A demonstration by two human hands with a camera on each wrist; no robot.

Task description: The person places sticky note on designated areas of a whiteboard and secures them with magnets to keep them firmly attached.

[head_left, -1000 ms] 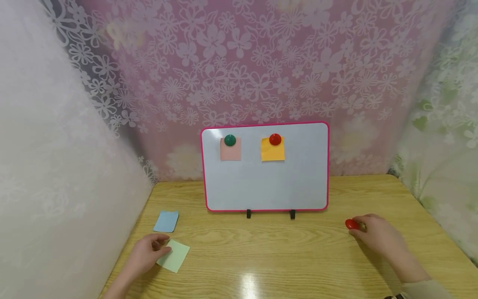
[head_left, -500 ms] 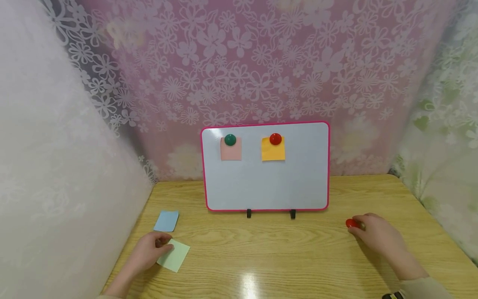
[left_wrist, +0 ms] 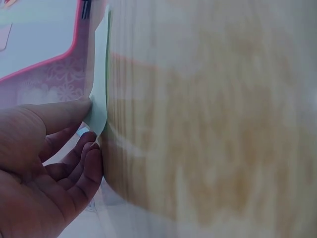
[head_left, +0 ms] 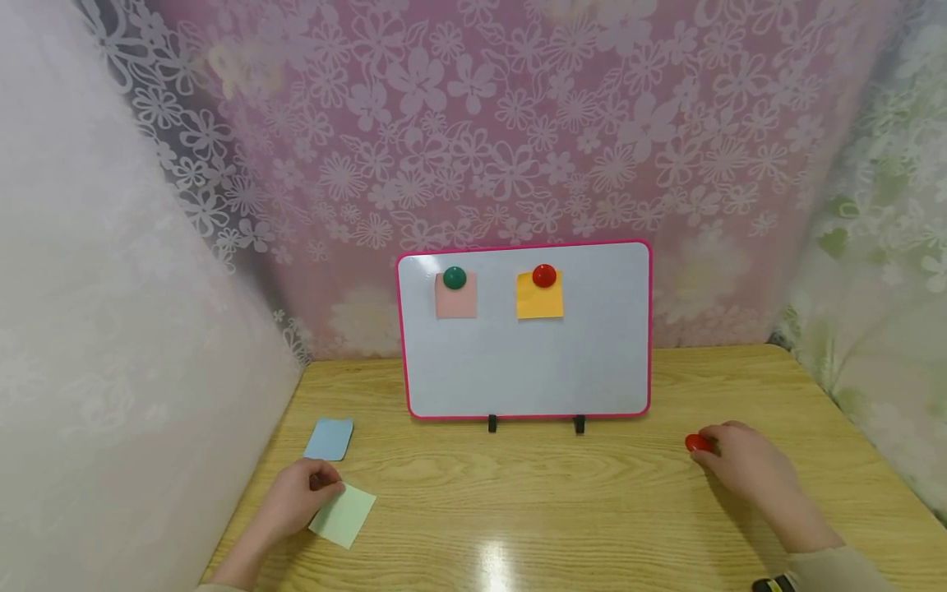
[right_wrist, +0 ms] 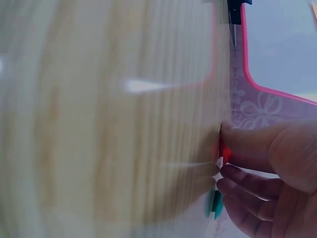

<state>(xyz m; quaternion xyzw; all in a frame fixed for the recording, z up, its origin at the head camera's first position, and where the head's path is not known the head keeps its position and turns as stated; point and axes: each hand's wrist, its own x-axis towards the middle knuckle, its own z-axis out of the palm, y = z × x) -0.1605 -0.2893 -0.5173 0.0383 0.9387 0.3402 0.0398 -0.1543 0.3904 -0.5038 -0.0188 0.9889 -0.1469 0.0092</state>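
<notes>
My left hand (head_left: 323,490) pinches the near-left corner of a pale green sticky note (head_left: 345,515) that lies on the wooden table (head_left: 562,501). In the left wrist view the thumb and fingers (left_wrist: 74,111) hold the green note's edge (left_wrist: 100,94), lifted a little off the wood. At the right, my right hand (head_left: 712,451) grips a red round magnet (head_left: 696,444) on the table; the right wrist view shows the red magnet (right_wrist: 224,151) between thumb and fingertips. A blue sticky note (head_left: 329,438) lies just beyond the left hand.
A pink-framed whiteboard (head_left: 533,362) stands upright at the table's back. On it a green magnet (head_left: 455,277) pins a pink note (head_left: 455,302) and a red magnet (head_left: 543,275) pins an orange note (head_left: 539,301). A small teal piece (right_wrist: 215,204) shows under my right fingers. Curtains surround the table.
The left hand and the green note have shifted slightly toward me. The right hand stays on the red magnet, almost unmoved.
</notes>
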